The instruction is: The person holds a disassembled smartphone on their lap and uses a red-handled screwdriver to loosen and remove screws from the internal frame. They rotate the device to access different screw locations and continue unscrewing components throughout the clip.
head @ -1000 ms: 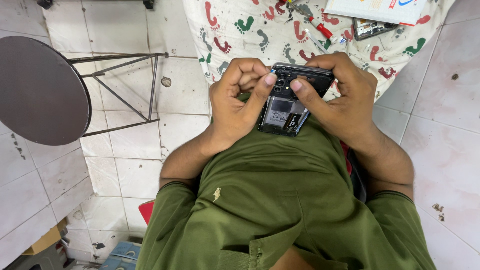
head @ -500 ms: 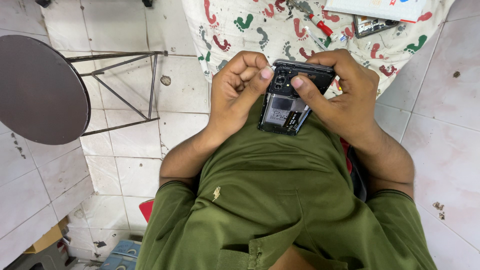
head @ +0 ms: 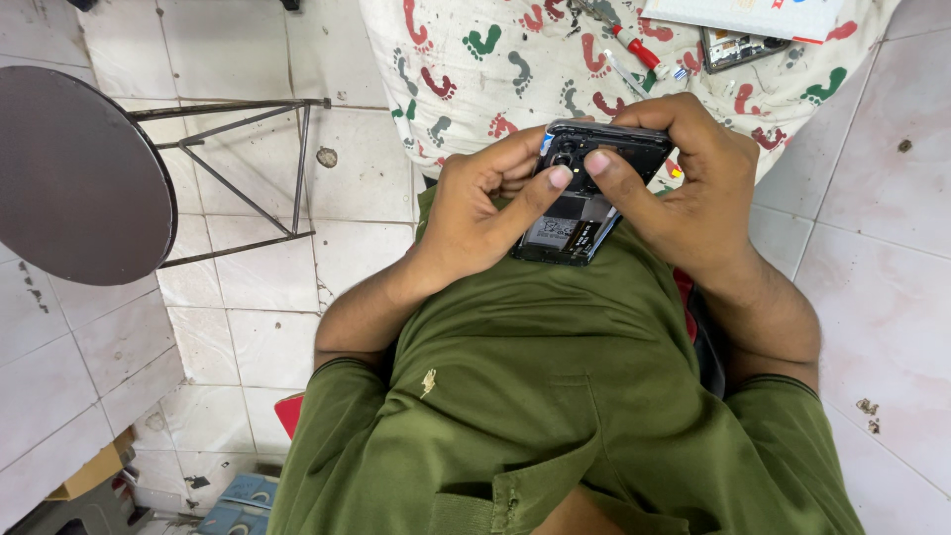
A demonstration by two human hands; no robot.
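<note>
Just above the lap, against the front of an olive green shirt (head: 555, 396), a black phone with its back cover off (head: 584, 198) is held between both hands, its inner parts and battery label facing up. The left hand (head: 485, 213) curls around the phone's left edge, fingers folded close beneath and beside it, and its thumb (head: 540, 193) reaches across onto the upper part of the opened back, near the camera cluster. The right hand (head: 693, 193) wraps the top and right side, fingers bent over the upper edge, with its thumb (head: 609, 168) pressed down just beside the left thumb so that the two thumb tips nearly touch. Both grips are closed tightly on the phone, with no gap showing between fingers and casing.

Beyond the hands lies a white cloth printed with coloured footprints (head: 475, 69), spread on the pale tiled floor (head: 872, 218). On the cloth rest a red-handled screwdriver (head: 634, 45), a second opened device (head: 738, 48) and the corner of a white booklet (head: 753, 15). To the left stands a round dark stool with thin metal legs (head: 69, 173).
</note>
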